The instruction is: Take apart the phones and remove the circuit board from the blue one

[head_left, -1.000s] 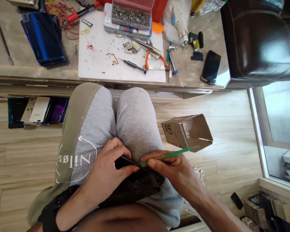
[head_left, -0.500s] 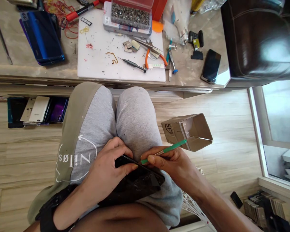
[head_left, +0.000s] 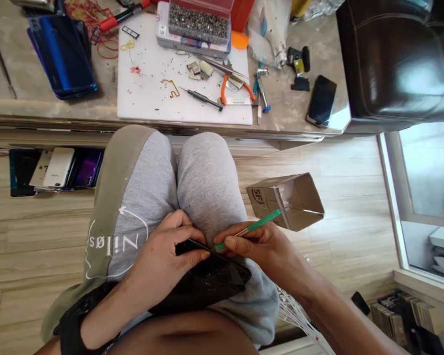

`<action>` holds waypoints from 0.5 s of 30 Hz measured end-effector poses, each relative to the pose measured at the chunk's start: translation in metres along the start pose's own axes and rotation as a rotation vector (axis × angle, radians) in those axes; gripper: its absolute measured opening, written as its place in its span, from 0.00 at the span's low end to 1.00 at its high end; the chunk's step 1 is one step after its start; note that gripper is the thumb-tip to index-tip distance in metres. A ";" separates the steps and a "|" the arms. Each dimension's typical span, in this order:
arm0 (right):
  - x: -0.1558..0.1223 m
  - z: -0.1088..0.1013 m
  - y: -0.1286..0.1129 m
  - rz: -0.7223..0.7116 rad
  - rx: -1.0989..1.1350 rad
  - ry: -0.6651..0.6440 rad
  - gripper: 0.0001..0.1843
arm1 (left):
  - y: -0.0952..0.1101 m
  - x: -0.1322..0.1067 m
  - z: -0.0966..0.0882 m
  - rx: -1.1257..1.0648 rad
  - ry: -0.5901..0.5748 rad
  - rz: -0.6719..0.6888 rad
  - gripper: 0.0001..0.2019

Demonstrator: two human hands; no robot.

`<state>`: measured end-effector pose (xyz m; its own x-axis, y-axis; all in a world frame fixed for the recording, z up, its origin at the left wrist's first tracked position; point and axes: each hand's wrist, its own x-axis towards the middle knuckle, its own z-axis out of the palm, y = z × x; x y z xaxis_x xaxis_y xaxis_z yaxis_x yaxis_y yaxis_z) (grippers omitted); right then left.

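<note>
A black phone (head_left: pixel 216 276) with a glossy surface lies tilted across my lap. My left hand (head_left: pixel 173 249) grips its upper left part, the thumb on the glossy side and the fingers over the far edge. Between the thumb and fingers of my right hand (head_left: pixel 249 239) is a slim pry tool (head_left: pixel 264 222) with green ends and a metal middle. Its lower green end meets the long edge of the phone near my left thumb. The fingers beneath the phone are hidden, and I cannot tell whether the tip sits inside a gap.
Ahead, a white mat (head_left: pixel 144 101) on the table holds a screwdriver (head_left: pixel 202 97), orange-handled pliers (head_left: pixel 237 89) and a screw box (head_left: pixel 200 22). Blue phone backs (head_left: pixel 64 56) lie left, a phone (head_left: pixel 321 101) right. An open cardboard box (head_left: pixel 270 197) stands on the floor.
The green tool's upper end has shifted slightly left and up, its lower end staying at the phone's edge. My left hand keeps its hold; the whole view slides slightly.
</note>
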<state>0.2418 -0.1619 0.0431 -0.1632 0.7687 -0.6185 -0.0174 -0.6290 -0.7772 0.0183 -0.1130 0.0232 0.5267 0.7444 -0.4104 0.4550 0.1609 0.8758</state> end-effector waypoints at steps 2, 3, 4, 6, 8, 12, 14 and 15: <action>0.003 0.000 -0.002 0.008 0.001 -0.010 0.16 | 0.001 0.000 0.000 0.003 -0.002 -0.005 0.07; 0.004 0.000 -0.003 0.013 -0.002 -0.015 0.16 | 0.001 0.001 0.000 0.004 -0.001 -0.007 0.07; 0.005 0.000 -0.005 0.016 -0.011 -0.019 0.16 | 0.001 0.001 0.000 0.003 0.002 -0.010 0.07; 0.004 0.001 -0.008 0.008 -0.065 -0.012 0.13 | 0.002 0.001 0.001 -0.002 0.011 -0.013 0.07; 0.001 0.004 -0.013 -0.031 -0.169 0.017 0.09 | 0.002 0.000 0.002 -0.007 0.020 -0.017 0.07; -0.007 0.012 -0.020 -0.219 -0.370 0.103 0.09 | 0.003 0.000 0.002 -0.025 0.021 -0.024 0.06; -0.011 0.014 -0.019 -0.314 -0.413 0.148 0.09 | 0.004 0.000 0.002 -0.031 0.019 -0.037 0.06; -0.013 0.014 -0.017 -0.349 -0.421 0.180 0.09 | 0.004 0.000 0.002 -0.030 0.018 -0.048 0.05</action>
<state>0.2304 -0.1626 0.0657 -0.0470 0.9533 -0.2982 0.3598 -0.2623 -0.8954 0.0216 -0.1134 0.0264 0.4919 0.7468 -0.4476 0.4574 0.2158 0.8627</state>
